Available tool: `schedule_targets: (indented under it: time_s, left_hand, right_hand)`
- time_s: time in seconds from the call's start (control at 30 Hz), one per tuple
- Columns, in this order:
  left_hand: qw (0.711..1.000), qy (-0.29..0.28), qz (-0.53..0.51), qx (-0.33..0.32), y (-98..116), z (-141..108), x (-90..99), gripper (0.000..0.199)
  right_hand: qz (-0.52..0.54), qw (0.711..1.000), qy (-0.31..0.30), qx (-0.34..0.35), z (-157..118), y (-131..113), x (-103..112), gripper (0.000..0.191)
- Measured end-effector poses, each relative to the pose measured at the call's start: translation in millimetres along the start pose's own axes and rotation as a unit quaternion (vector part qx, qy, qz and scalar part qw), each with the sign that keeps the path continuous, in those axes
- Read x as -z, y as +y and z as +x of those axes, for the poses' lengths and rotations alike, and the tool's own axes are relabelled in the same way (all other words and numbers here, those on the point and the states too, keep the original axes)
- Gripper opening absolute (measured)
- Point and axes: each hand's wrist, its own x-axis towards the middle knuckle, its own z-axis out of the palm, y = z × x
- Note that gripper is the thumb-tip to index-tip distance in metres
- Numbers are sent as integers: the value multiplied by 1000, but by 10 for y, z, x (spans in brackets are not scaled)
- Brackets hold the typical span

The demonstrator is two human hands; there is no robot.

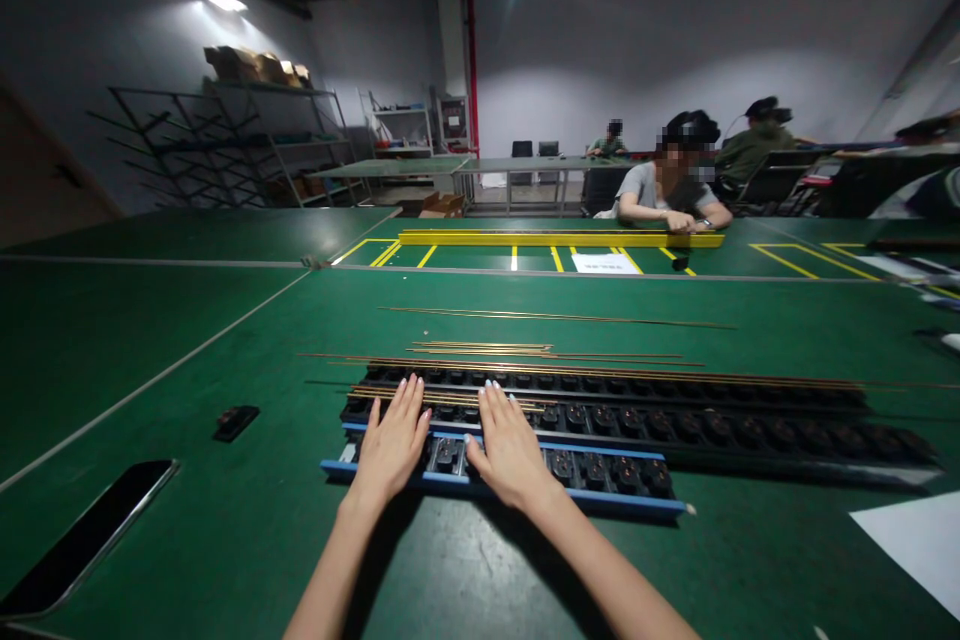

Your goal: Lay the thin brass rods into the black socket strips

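left hand point(394, 435) and right hand point(514, 445) are both flat out, fingers extended, not gripping anything, over the blue rail point(628, 502). thin golden rods point(451, 401) run by the fingertips, black rails point(724, 428) stretch off past the right hand, phone point(90, 535) sits well left of the left one.

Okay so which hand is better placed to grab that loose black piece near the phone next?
Probably the left hand: the loose black piece lies out to its left, nearer to it than to the right hand, which would have to cross over.
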Motion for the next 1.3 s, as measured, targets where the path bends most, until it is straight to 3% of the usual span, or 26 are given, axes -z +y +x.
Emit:
schedule_targets:
  time_s: [0.53,1.3]
  left_hand:
    - [999,-31,-26,17,9,3,-2,52]
    - [999,-27,-16,13,8,-4,15,52]
  right_hand:
    - [-11,1000,-15,-3,12,6,-13,66]
    - [-33,999,-13,9,8,23,-16,65]
